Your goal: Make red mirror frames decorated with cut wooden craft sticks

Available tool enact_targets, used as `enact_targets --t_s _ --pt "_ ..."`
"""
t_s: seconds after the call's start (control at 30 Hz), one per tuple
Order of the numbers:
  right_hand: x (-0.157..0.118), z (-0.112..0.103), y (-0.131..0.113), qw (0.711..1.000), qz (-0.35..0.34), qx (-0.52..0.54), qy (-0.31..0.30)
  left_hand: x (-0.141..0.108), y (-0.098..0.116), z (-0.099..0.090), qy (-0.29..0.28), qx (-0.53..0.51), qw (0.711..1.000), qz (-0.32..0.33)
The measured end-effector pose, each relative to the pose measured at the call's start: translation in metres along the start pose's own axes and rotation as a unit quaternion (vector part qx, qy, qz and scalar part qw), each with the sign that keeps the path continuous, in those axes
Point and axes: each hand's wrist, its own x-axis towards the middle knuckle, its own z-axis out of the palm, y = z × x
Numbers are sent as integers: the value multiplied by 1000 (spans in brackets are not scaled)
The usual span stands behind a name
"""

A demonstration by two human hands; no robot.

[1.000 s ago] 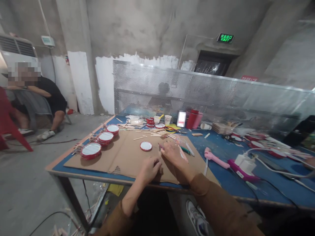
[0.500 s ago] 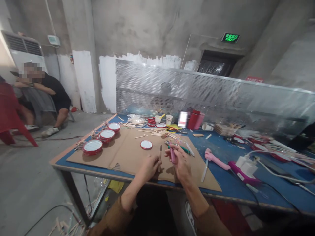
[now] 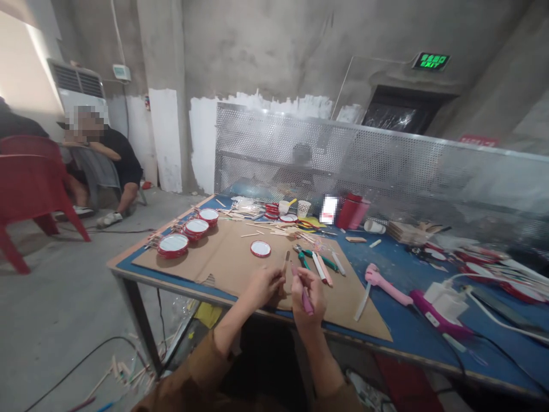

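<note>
Low over the front of the cardboard, my left hand (image 3: 265, 286) is closed around a small wooden stick (image 3: 286, 260) whose upper end looks dark. Just right of it, my right hand (image 3: 312, 294) grips a pink pen (image 3: 307, 302), its narrow tip slanting up beside the stick; I cannot tell whether they touch. Ahead lies a small red-rimmed disc with a white face (image 3: 261, 248). Green-handled pliers (image 3: 303, 258) rest beyond my right hand, with white and pink pens (image 3: 321, 269) beside them.
Red-and-white small drums (image 3: 172, 246) line the left side of the cardboard (image 3: 227, 257). Loose wooden sticks (image 3: 283, 230) and paper cups (image 3: 304, 208) are farther back. A pink glue gun (image 3: 388, 284) and a purple power strip (image 3: 441, 317) with cables lie right. A person sits far left.
My right hand has turned, and the pink pen now points its narrow tip up toward the stick. My left hand still holds the stick. The view has swung slightly left.
</note>
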Motion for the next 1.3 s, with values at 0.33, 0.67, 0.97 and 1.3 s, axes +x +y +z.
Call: enact_targets --t_s 0.33,0.67,0.97,1.3 --pt "-4 1 6 998 16 -7 -58 -3 6 -6 -7 -1 1000 0" --pt "-4 2 5 996 50 17 -76 -2 5 -5 -8 -4 1000 -2" --pt "-1 0 -1 996 45 6 -73 0 1 -2 -10 -5 1000 -9" --pt "-3 -1 2 992 109 48 -29 0 -2 1 4 -3 1000 -20"
